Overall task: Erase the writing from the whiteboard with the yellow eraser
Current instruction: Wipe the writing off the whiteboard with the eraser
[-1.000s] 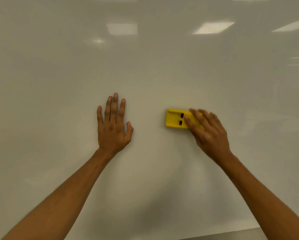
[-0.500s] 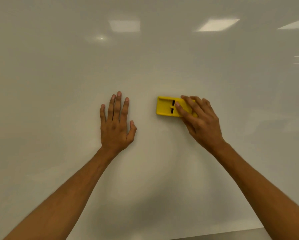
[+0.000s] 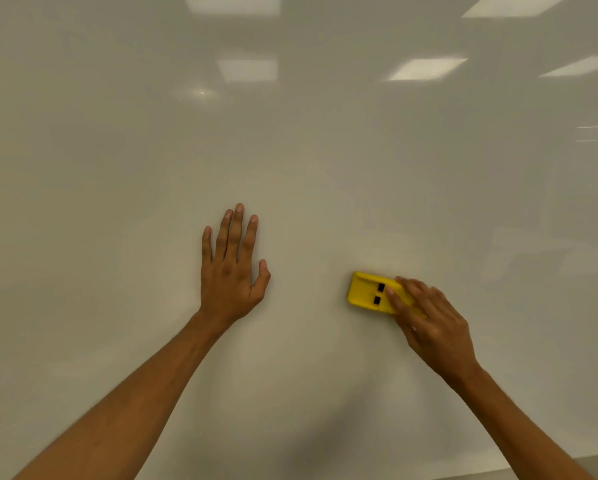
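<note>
The whiteboard [image 3: 308,161] fills nearly the whole head view, glossy and pale, with no writing visible on it. A yellow eraser [image 3: 366,293] with two small black slots lies flat against the board, right of centre. My right hand [image 3: 429,323] presses on its right half, fingers laid over it, covering that end. My left hand [image 3: 231,268] rests flat on the board to the left of the eraser, fingers spread and pointing up, holding nothing.
Ceiling lights [image 3: 425,69] reflect in the upper part of the board. The board's lower edge [image 3: 567,462] shows at the bottom right corner, with a grey surface below it.
My right hand slid the eraser up and left, then down and to the right to a lower spot. My left hand stayed flat on the board in about the same place.
</note>
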A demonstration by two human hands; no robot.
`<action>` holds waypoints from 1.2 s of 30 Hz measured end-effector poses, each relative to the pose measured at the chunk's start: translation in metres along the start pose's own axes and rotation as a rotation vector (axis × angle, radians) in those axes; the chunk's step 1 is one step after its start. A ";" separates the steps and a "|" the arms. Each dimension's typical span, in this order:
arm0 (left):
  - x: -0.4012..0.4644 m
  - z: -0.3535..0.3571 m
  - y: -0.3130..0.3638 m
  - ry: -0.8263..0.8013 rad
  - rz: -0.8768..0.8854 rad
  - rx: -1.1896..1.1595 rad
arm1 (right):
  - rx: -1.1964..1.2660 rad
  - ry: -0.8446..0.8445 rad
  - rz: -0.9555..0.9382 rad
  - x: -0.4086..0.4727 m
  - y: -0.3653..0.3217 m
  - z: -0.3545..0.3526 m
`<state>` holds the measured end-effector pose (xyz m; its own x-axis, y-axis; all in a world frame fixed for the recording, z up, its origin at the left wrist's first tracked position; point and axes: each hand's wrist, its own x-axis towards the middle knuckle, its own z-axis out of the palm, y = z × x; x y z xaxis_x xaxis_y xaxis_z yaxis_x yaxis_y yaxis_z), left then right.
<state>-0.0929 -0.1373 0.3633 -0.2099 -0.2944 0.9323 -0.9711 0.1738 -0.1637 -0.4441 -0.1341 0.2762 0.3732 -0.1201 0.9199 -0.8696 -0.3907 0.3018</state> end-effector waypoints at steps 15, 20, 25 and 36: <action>0.035 -0.059 -0.093 0.006 -0.115 0.027 | 0.009 0.152 0.519 0.159 -0.003 -0.019; 0.044 -0.076 -0.126 0.028 -0.190 0.037 | 0.028 0.157 0.493 0.209 -0.029 -0.014; 0.043 -0.083 -0.139 0.038 -0.195 0.025 | 0.054 0.161 0.380 0.246 -0.061 -0.007; 0.019 -0.096 -0.148 0.001 -0.206 -0.024 | 0.050 0.125 0.090 0.267 -0.148 0.008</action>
<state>0.0584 -0.0781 0.4360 -0.0072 -0.3254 0.9455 -0.9905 0.1325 0.0381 -0.2127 -0.1158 0.4748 0.2483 -0.0432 0.9677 -0.8795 -0.4288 0.2065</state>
